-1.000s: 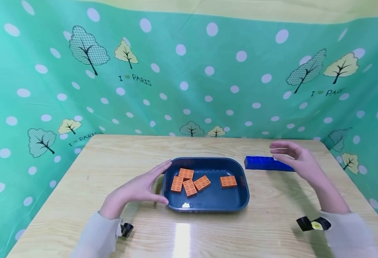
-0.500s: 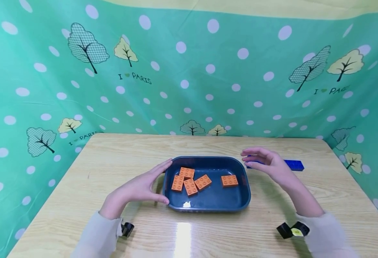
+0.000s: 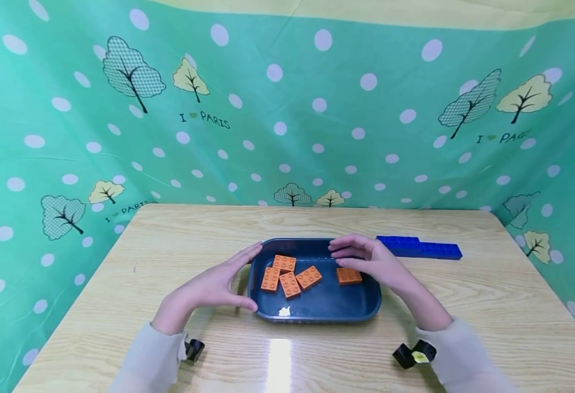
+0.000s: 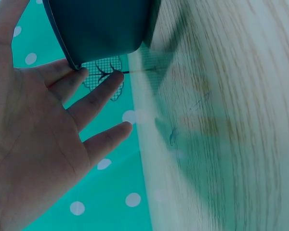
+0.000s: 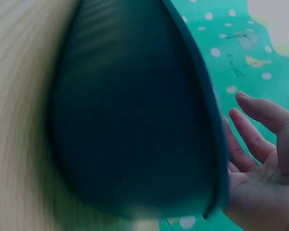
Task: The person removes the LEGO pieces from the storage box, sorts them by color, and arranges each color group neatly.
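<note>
A dark blue rectangular tray sits on the wooden table with several orange toy building bricks inside. Four-sided and studded, most of them cluster in its left half; a single orange brick lies at the right. My left hand spans the tray's left end, thumb and fingertips at the rim. In the left wrist view its fingers are spread beside the tray wall. My right hand hovers over the tray's right end, above the lone brick, fingers apart with nothing between them.
A stepped bar of blue building bricks lies on the table behind and right of the tray. A green dotted curtain hangs behind the table and along both sides.
My right hand has moved left from above the blue bricks to over the tray's right end, uncovering the blue bar. The left hand has stayed at the tray's left end.
</note>
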Demonstrator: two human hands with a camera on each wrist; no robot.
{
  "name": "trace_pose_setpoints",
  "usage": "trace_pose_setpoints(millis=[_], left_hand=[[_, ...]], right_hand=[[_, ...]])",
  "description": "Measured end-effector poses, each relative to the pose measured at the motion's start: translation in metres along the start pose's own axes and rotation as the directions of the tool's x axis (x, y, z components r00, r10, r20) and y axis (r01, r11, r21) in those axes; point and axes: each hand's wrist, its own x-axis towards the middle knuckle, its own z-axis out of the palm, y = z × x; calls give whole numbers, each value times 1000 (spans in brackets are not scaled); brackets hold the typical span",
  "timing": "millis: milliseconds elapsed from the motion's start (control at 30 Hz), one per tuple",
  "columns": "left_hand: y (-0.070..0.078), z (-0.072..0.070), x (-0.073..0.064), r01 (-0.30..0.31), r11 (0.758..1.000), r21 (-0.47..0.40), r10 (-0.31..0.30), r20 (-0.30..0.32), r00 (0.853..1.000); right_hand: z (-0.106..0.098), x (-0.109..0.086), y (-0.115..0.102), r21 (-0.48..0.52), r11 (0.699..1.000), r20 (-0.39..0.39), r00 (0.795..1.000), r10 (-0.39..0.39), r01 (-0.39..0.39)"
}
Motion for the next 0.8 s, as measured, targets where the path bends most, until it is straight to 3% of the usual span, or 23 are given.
trace_pose_setpoints(millis=[167, 433, 633, 800], left_hand=[[-1, 2, 1, -3, 1000, -2, 3, -4, 1000], [-1, 6, -1, -11, 1000, -28, 11, 7, 1000], [-2, 4, -2, -11, 1000, -17, 11, -4, 1000], [-4, 2, -2, -15, 1000, -18, 14, -12, 1000]], right_hand=[[17, 8, 3, -35, 999, 44, 999, 22, -21], [37, 16, 17, -201, 979, 99, 994, 45, -24], [47, 20, 17, -350, 935, 91, 991, 102, -64], [51, 23, 16, -456, 889, 66, 995, 80, -42]])
